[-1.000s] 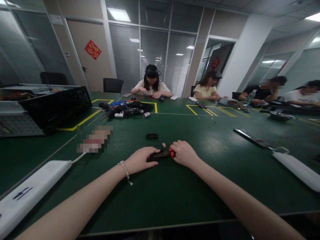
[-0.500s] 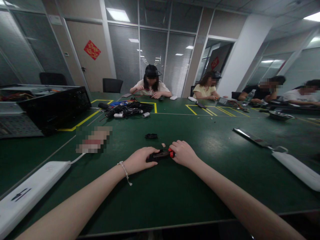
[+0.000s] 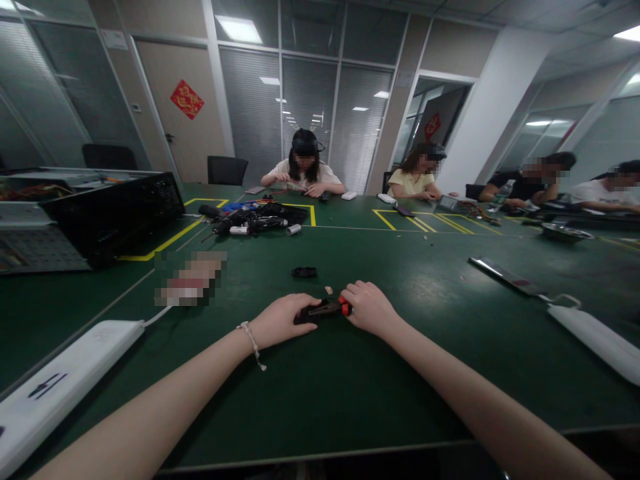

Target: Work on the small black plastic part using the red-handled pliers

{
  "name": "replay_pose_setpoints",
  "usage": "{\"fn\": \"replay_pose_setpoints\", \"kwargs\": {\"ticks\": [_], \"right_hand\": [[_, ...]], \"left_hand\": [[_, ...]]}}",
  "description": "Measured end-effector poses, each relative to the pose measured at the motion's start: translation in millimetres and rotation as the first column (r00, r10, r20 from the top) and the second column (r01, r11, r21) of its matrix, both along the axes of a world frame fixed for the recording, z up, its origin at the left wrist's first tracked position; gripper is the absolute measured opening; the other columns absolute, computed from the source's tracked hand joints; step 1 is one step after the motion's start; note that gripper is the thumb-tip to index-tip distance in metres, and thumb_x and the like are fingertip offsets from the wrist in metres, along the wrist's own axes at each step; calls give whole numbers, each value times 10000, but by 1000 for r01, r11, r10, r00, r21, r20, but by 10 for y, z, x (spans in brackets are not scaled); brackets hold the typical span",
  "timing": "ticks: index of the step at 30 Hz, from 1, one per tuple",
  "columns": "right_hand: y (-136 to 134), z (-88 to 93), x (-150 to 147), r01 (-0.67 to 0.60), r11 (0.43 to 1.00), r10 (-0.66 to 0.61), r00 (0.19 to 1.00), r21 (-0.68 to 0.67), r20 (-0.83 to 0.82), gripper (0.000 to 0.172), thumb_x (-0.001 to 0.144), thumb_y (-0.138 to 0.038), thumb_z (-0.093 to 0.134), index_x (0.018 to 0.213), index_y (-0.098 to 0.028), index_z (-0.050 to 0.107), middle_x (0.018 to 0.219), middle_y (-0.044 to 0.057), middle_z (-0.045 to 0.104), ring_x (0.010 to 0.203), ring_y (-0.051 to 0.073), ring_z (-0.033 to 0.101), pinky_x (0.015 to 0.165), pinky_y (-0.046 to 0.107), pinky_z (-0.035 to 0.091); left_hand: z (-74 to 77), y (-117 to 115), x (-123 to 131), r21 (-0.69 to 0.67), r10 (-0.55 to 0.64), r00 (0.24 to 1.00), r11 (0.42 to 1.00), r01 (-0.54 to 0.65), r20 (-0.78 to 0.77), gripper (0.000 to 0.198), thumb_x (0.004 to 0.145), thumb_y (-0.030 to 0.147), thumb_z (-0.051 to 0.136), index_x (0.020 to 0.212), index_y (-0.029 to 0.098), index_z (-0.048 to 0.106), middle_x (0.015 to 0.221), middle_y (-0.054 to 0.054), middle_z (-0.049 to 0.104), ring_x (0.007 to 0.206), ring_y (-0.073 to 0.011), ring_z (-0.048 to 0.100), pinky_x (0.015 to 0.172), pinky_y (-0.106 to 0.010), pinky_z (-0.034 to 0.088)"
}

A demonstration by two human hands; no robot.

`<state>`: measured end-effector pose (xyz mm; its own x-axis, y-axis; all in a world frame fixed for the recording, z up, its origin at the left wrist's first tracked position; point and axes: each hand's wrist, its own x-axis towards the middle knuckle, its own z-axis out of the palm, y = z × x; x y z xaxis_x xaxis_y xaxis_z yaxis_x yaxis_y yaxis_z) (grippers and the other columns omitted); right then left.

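My right hand (image 3: 371, 309) is closed around the red handles of a pair of pliers (image 3: 329, 308), whose dark jaws point left. Opposite it, my left hand (image 3: 280, 321) grips a small black part (image 3: 306, 315) between thumb and fingers. The jaws reach this part, though the exact contact is too dark to make out. Just beyond the pliers lies a small pale chip (image 3: 329, 290). A second black plastic piece (image 3: 304, 272) rests on the green table (image 3: 320, 400) farther off.
At left stand a black computer case (image 3: 115, 217) and a white power bank (image 3: 75, 367) cabled to a blurred item. Behind is a heap of tools and cables (image 3: 255, 219). Another white power bank (image 3: 595, 337) and a phone (image 3: 507, 277) lie right. Several people sit across the table.
The whole view has shifted very slightly. Both hands, the pliers and the black part keep the same pose.
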<state>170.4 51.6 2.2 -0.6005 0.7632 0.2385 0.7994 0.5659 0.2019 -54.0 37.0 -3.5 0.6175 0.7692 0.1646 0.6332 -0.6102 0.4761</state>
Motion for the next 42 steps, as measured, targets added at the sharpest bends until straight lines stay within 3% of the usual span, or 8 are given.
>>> {"fn": "replay_pose_setpoints", "kwargs": {"ticks": [26, 42], "right_hand": [[7, -20, 8, -10, 1000, 10, 1000, 21, -5, 189, 712, -247, 506, 860, -149, 573, 871, 61, 582, 769, 172, 472, 671, 279, 324], [-3, -8, -8, 2, 1000, -2, 1000, 17, 6, 174, 720, -237, 490, 847, -156, 575, 867, 66, 586, 770, 171, 474, 670, 277, 314]], "left_hand": [[-24, 12, -18, 9, 0, 1000, 1000, 0, -2, 464, 746, 364, 584, 1176, 262, 444, 1132, -20, 532, 968, -193, 510, 816, -330, 410], [-20, 9, -5, 18, -5, 1000, 1000, 5, -4, 454, 749, 364, 576, 1171, 250, 451, 1108, -27, 544, 903, -181, 537, 776, -307, 419]]}}
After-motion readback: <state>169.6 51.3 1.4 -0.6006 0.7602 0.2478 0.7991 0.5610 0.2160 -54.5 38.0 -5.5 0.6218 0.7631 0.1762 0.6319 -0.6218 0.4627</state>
